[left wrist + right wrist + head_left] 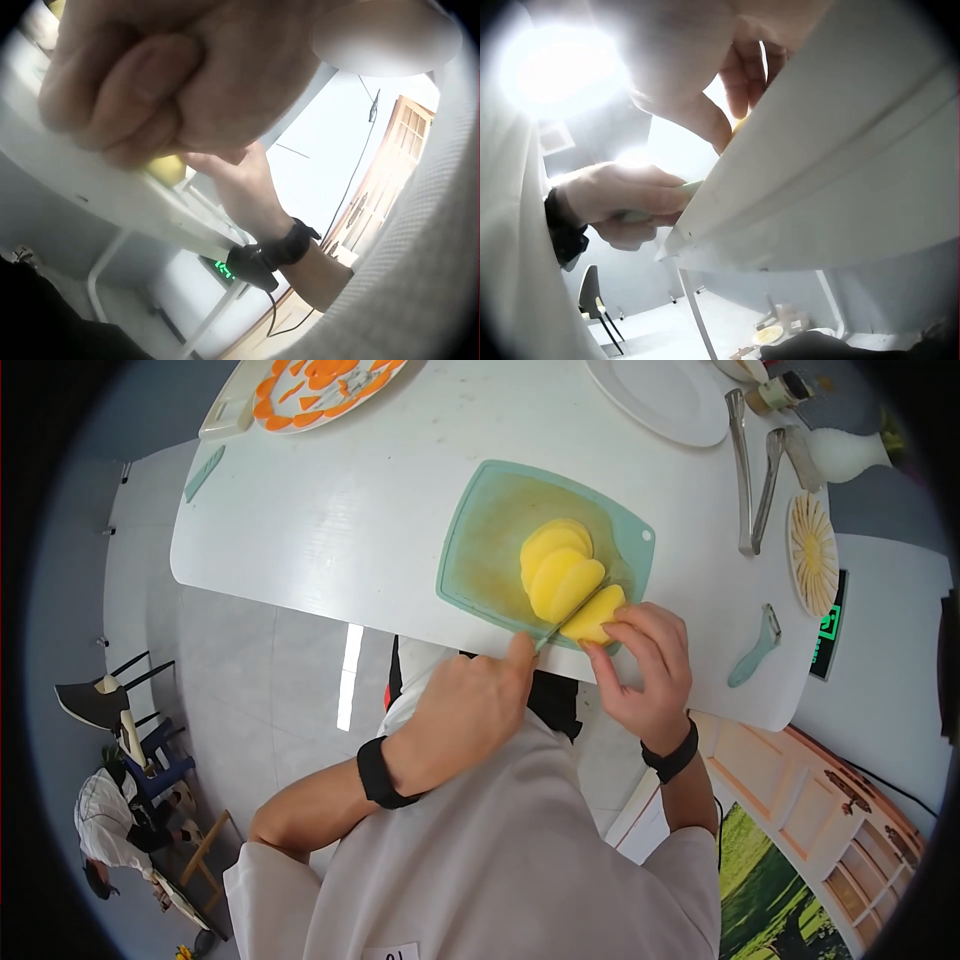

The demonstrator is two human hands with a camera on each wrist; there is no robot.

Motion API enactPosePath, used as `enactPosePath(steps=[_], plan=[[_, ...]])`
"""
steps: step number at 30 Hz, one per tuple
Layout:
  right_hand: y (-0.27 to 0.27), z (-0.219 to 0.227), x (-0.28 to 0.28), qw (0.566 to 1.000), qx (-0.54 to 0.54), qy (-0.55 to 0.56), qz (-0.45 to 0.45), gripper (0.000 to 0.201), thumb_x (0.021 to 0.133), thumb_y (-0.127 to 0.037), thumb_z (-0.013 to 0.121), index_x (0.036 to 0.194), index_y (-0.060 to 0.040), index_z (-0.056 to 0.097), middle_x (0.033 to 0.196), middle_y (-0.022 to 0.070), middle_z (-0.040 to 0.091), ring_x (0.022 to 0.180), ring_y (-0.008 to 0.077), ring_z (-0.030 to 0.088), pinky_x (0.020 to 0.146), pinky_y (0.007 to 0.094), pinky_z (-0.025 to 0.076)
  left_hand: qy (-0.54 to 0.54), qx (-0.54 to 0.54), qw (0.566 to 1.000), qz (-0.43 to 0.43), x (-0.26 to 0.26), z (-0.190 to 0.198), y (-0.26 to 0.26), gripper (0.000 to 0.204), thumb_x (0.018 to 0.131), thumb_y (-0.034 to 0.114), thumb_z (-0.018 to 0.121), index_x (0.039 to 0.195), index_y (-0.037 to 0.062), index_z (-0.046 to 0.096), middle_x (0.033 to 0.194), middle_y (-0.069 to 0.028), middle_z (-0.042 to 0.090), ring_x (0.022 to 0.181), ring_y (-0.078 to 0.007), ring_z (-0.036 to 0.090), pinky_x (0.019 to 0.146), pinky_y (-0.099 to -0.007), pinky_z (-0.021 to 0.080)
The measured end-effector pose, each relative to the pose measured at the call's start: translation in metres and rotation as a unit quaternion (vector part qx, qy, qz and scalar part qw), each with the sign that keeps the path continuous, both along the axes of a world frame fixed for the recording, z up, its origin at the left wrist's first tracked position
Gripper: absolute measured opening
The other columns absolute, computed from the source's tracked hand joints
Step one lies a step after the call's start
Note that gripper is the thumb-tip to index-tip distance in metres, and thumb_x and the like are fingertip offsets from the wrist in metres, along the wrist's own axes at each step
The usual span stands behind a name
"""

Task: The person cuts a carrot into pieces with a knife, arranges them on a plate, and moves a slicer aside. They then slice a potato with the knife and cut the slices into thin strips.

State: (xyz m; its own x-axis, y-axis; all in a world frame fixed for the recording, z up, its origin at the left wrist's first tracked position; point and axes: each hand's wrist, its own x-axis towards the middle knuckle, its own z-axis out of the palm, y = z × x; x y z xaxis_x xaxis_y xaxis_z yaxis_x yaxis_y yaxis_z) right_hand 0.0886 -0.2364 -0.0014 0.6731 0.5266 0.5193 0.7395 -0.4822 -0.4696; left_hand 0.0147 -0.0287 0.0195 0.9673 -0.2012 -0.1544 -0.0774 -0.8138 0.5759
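Observation:
On the pale green cutting board, several yellow potato slices overlap in a row. My left hand grips a knife whose blade stands between those slices and the remaining potato piece. In the right wrist view, its light green handle shows in that fist. My right hand pinches the potato piece at the board's near right corner, thumb on the near side and fingers on the far side. The left wrist view shows my curled left fingers close up, hiding the blade.
Beyond the board lies a white plate; orange slices fill another plate at far left. Tongs, a peeler and a dish of pale strips are on the right. A green-handled tool lies near the left edge.

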Motion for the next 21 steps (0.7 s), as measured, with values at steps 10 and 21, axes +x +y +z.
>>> enactPosePath(steps=[10,21], plan=[[-0.001,0.000,0.000,1.000,-0.004,-0.014,0.001,0.036,0.074,0.000,0.082,0.107,-0.0013,0.068,0.114,0.0102,0.065,0.104,0.0307,0.063,0.088,0.0384,0.053,-0.012,0.010,1.000,-0.014,-0.008,0.046,-0.006,0.019,0.098,0.013,0.061,0.090,0.0015,0.048,0.047,-0.0126,0.051,0.040,-0.0326,0.055,0.041,-0.0410,0.044],[-0.001,0.001,0.000,1.000,-0.010,-0.012,0.006,0.035,0.075,0.000,0.081,0.107,-0.0018,0.068,0.115,0.0097,0.066,0.104,0.0303,0.063,0.088,0.0382,0.053,-0.008,0.045,0.999,-0.026,-0.011,0.044,-0.009,0.017,0.098,0.014,0.060,0.092,0.0016,0.051,0.045,-0.0082,0.050,0.038,-0.0276,0.054,0.040,-0.0383,0.044]])
